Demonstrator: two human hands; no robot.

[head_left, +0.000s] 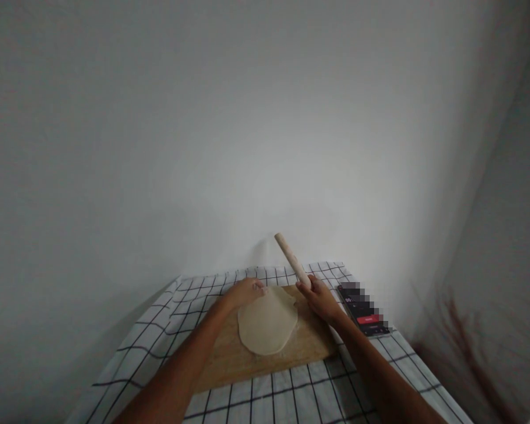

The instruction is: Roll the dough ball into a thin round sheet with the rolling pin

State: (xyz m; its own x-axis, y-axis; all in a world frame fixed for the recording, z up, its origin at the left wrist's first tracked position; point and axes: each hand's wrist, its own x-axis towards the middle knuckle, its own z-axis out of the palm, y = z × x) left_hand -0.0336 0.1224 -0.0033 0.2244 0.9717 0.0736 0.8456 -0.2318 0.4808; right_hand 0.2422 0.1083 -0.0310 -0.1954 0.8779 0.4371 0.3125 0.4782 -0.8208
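A flat, roughly round sheet of dough (268, 323) lies on a wooden board (229, 364), its outline a little uneven at the upper right. My left hand (244, 291) is at the far left edge of the dough, its fingers curled in and closed on that edge. In my right hand (318, 298) is a pale wooden rolling pin (291, 257), gripped near its lower end. The pin is tilted up and to the left, raised off the dough, with its free end in front of the wall.
A black-and-white checked cloth (287, 393) covers the table under the board. Right of the board lies a phone (365, 312) with a lit screen, partly pixelated. A plain wall (265, 129) rises behind the table, and blurred reddish-brown branches (468, 347) stand at the right.
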